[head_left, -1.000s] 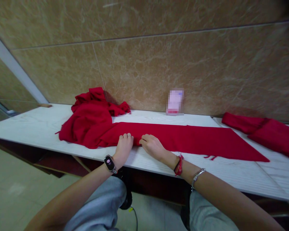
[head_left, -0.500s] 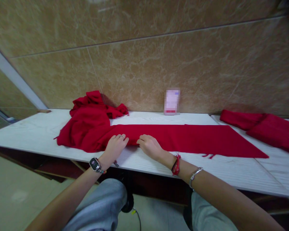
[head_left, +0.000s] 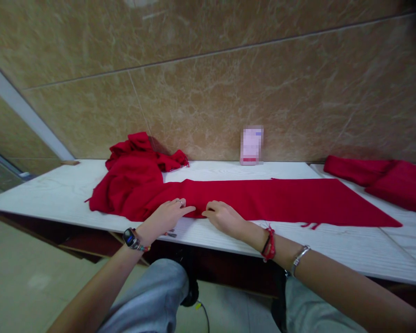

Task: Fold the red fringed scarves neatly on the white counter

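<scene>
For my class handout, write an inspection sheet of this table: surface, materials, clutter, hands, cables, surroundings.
Surface: white wood-grain tabletop.
Materials: red cloth, bunched at left, flatter toward its pointed right end; second red cloth at far right.
Clutter: pixelated pinkish object at the back.
Hands: left hand and right hand at the red cloth's near edge; grip unclear.
Cables: one dark cable below the tabletop.
Surroundings: brown marbled wall behind, pale floor below.

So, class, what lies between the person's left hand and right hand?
In the head view, a short stretch of the red cloth lies between the left hand and right hand, with white tabletop nearer the person.
</scene>
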### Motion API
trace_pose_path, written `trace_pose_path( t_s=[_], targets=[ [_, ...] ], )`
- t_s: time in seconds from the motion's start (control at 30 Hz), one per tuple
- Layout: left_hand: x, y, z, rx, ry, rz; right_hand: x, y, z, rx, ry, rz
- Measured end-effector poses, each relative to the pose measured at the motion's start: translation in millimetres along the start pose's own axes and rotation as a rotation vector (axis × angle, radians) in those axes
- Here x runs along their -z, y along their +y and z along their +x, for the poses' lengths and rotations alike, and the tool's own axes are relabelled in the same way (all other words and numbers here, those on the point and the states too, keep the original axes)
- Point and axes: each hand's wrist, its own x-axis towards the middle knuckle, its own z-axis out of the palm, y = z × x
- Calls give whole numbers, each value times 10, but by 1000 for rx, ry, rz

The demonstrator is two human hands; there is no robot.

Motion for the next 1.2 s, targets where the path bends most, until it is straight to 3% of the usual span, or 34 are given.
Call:
trace_pose_path(
  t_s=[0.23, 0.57, 0.67, 0.87, 1.1, 1.2],
  targets=[
    [-10, -6, -2, -106, 2, -159, -8, -17, -8, -9, 1, -23],
    [179, 249, 3, 199, -98, -149, 59, -63, -26, -89, -42, -35],
    [130, 248, 74, 169, -39, -120, 55, -53, -36, -100, -45, -11],
    [-78, 2, 180, 84, 72, -128, 41, -49, -30, -92, -65, -13],
    [-134, 16, 188, 242, 26, -82, 62, -75, -28, -113, -51, 3],
    [-115, 36, 198, 183, -25, -125, 48, -66, -34, -126, -52, 40]
  ],
)
